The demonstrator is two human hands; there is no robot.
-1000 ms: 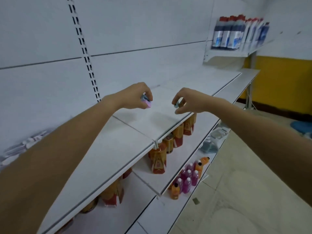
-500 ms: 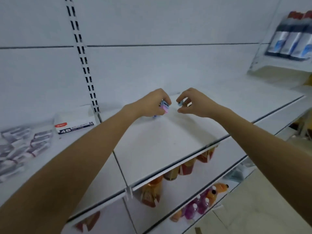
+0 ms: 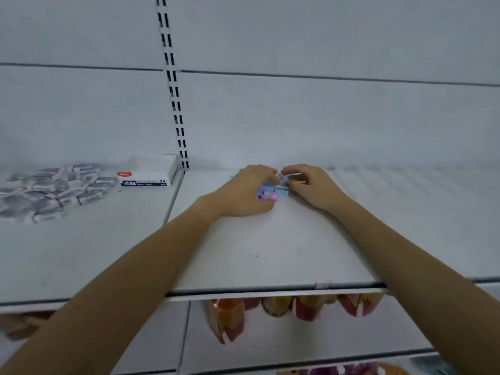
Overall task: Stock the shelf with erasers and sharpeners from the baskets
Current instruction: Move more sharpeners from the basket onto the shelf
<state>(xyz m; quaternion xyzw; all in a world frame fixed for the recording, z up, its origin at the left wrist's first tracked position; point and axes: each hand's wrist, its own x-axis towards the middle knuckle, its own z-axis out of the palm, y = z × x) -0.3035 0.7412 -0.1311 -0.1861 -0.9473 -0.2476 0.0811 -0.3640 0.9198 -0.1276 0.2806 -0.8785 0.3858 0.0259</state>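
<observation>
2 hands meet at mid frame, on the back part of the white shelf (image 3: 270, 253), near the back wall. L hand (image 3: 243, 190) lies low on the shelf surface, fingers curled, thumb and fingertips pinching a lilac-pink sharpener (image 3: 266, 194) that touches the shelf. R hand (image 3: 311, 185) just right of it, fingers curled too, fingertips pinching a grey-blue sharpener (image 3: 284, 180) right at the L hand's fingertips. A light blue block (image 3: 281, 191) sits between the 2 hands, touching the lilac-pink one; blurry, cannot tell exactly what it is. Both forearms come in from the bottom corners of the frame.

Left side of frame, next shelf section: loose pile of wrapped erasers (image 3: 46, 190), grey/white sleeves, spread flat, well apart from the hands. Just right of the pile a white box marked 4B (image 3: 147, 175) stands by the slotted upright (image 3: 173, 85), which runs up the back wall to the top of frame.

Lower shelf, under the front edge, centre-bottom: row of orange/red packs (image 3: 227, 318), partly hidden by the shelf lip. Bottom right edge: tops of purple and orange bottles (image 3: 338, 371), cut off by the frame
</observation>
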